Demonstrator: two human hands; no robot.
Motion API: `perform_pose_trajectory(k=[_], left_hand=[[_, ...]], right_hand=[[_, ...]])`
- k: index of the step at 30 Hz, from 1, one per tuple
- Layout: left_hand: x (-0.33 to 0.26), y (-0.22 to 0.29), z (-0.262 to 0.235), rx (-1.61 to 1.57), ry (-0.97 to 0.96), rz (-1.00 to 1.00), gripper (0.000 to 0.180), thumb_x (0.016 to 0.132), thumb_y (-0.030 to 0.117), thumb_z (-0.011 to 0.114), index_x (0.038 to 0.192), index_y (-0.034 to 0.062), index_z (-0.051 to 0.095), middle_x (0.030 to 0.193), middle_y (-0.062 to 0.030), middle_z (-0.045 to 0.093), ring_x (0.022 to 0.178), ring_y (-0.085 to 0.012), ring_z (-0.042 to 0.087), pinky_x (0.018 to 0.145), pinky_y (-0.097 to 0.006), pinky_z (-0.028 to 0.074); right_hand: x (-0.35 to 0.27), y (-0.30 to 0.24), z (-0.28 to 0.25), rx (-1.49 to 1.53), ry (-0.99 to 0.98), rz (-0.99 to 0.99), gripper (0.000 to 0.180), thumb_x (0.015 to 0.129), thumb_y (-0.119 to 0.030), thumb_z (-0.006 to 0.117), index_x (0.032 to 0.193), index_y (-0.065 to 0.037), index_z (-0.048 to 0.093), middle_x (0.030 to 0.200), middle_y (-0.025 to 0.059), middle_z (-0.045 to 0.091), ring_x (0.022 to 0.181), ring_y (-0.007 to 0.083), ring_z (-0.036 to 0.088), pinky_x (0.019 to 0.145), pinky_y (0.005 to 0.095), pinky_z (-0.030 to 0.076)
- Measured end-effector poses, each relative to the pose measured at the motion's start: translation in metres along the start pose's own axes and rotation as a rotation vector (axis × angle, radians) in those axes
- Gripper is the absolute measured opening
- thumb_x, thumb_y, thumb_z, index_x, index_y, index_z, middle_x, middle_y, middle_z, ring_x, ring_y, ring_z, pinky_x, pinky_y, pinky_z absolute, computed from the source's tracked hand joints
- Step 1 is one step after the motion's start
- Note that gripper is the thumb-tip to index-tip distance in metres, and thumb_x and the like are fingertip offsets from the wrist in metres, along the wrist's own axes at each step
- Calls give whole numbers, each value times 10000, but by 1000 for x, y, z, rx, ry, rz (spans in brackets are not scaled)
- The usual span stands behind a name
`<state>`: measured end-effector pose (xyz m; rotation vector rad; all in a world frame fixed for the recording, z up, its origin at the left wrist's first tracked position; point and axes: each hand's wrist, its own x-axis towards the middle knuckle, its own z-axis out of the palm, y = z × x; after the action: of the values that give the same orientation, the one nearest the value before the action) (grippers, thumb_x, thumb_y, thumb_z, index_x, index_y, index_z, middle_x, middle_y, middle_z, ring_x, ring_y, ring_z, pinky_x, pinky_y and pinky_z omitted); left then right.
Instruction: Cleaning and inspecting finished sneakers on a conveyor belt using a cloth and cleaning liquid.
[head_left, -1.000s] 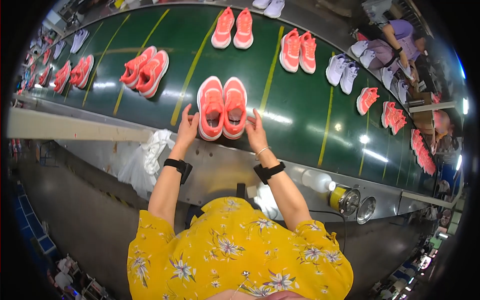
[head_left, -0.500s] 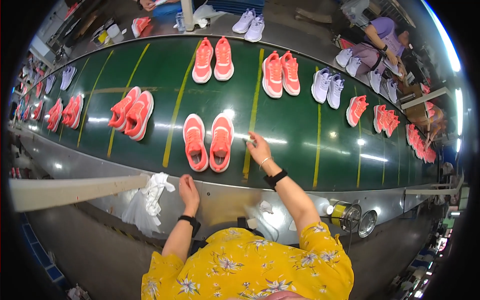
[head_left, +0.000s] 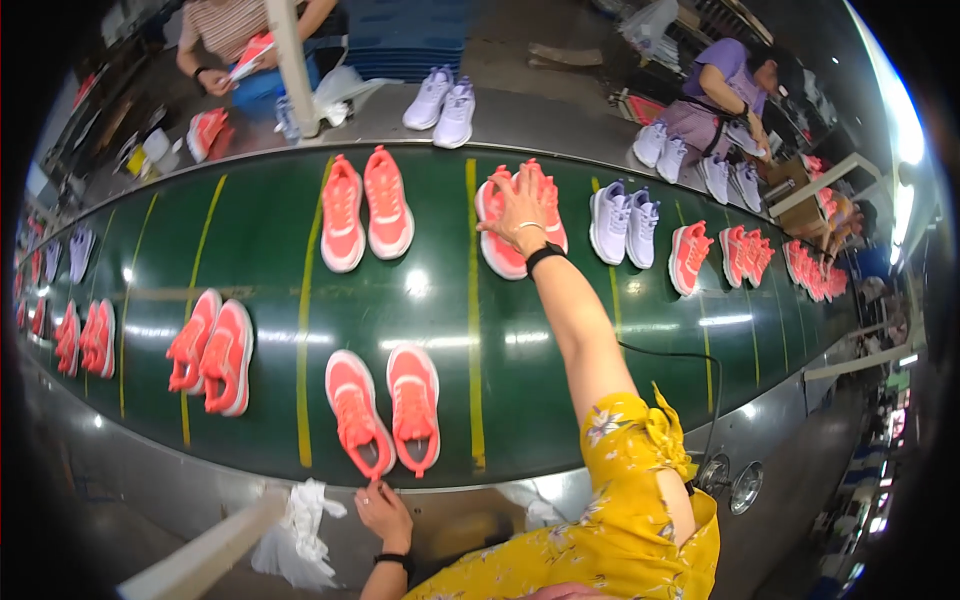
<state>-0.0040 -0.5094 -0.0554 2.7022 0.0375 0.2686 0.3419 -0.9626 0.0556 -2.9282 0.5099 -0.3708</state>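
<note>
Reaching across the green belt (head_left: 270, 240), you are laying your right hand (head_left: 520, 205) flat, fingers spread, on the far coral pair (head_left: 500, 225), apparently unclasped; your left hand (head_left: 382, 512) is resting loosely curled at the belt's near edge. Next, close and draw them nearer.

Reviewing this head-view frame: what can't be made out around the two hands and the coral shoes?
- Head view: the right hand covers much of the far coral pair; whether it grips is unclear.
- The left hand sits at the belt edge; contact with the near coral pair cannot be told.
- Shoes at the left rim are too small and warped.
</note>
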Motion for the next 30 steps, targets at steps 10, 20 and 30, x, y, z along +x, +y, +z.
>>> perform_pose_trajectory(k=[10,20,30], left_hand=[[0,17,7,94,-7,64,39,868,66,591,902,46,591,897,-165,508,836,-385,517,704,-502,418],[-15,24,5,89,104,135,30,856,66,607,876,55,587,906,-140,489,852,-353,524,714,-483,441],[-37,15,11,-32,125,92,81,874,136,626,904,61,624,961,-151,549,953,-369,557,791,-484,467]], right_hand=[[55,0,24,-84,-400,303,935,574,-544,891,1398,-282,534,1479,74,477,1455,297,273,1083,725,270],[-105,9,30,44,119,98,581,797,-370,732,1305,-167,535,1353,180,528,1415,397,304,1036,745,222],[-306,-5,-99,334,60,-623,486,695,-298,828,1071,-161,552,1228,121,543,1287,354,426,1060,722,226]])
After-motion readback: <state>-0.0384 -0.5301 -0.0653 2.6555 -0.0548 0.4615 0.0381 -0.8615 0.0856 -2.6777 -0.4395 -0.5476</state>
